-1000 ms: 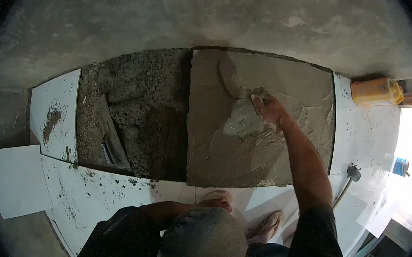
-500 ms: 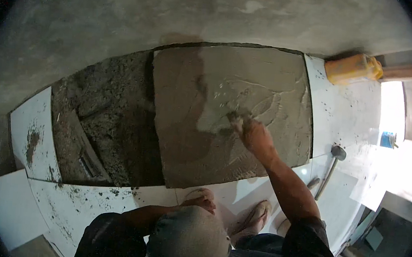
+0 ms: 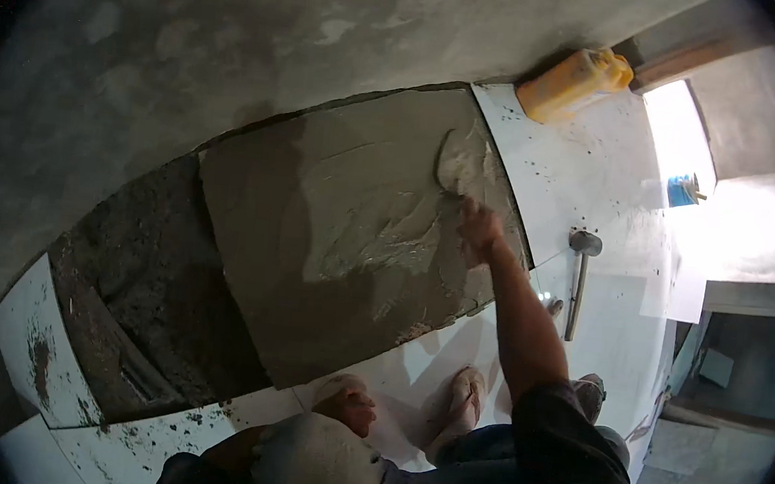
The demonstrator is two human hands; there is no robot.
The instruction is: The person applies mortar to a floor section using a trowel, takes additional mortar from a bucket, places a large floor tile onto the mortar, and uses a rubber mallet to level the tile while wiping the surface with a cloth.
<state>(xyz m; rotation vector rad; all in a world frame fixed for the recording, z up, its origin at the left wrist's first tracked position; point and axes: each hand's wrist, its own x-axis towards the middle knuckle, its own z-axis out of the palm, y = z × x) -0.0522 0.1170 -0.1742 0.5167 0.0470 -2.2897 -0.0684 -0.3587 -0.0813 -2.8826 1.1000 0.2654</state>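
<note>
One arm (image 3: 529, 326) outstretched — right fingers (image 3: 471, 218) clasping trowel (image 3: 459, 162); left fingers (image 3: 358, 416) — grip unclear.

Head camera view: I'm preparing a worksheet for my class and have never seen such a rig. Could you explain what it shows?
There is no machine here, only a person's bare hands. A wide fisheye camera worn on the head looks down, so straight edges bend. The right hand holds a trowel, its blade over a rectangle of grey mortar. The left hand is low in the picture; whether it holds anything is unclear. On the left, a long-bladed trowel lies on a rough, dark bed. White floor tiles lie around; those on the right bear a mallet and a yellow jerrycan.
</note>
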